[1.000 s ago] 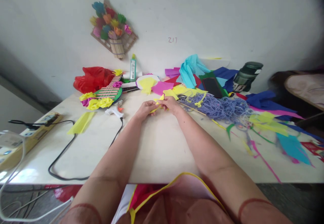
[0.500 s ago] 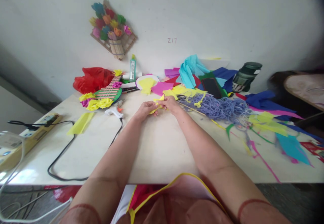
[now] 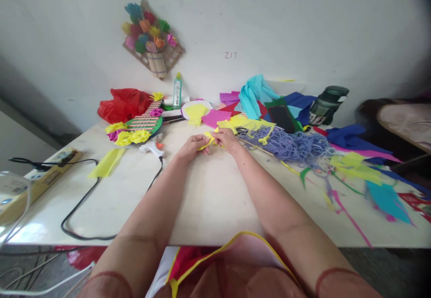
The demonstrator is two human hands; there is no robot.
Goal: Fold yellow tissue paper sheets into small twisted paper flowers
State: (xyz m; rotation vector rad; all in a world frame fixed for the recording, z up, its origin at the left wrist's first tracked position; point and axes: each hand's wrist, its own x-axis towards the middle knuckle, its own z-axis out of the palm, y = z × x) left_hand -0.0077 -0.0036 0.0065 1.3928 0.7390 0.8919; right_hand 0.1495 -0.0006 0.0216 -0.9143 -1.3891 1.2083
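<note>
A small piece of yellow crepe paper [image 3: 209, 139] is pinched between both my hands, low over the middle of the white table [image 3: 215, 199]. My left hand [image 3: 194, 146] grips its left part with closed fingers. From the right, my right hand [image 3: 226, 139] pinches the other part; its fingertips partly hide the paper. Left of my hands lies a white glue gun [image 3: 152, 148] with an orange trigger. Beyond it rests a green guitar-shaped craft [image 3: 144, 124] with striped sticks and yellow and pink paper flowers. A heap of purple yarn [image 3: 289, 143] lies right of my right hand.
A yellow power strip [image 3: 43, 181] and a black cord [image 3: 72, 208] lie on the left. Coloured paper sheets [image 3: 217, 117], a phone [image 3: 281, 118] and a dark bottle [image 3: 328, 105] line the back. A yellow paper strip [image 3: 107, 163] lies near the cord.
My hands stay in nearly the same place, with the fingers shifting slightly on the yellow crepe paper. The whole view has moved a little; nothing else has visibly changed.
</note>
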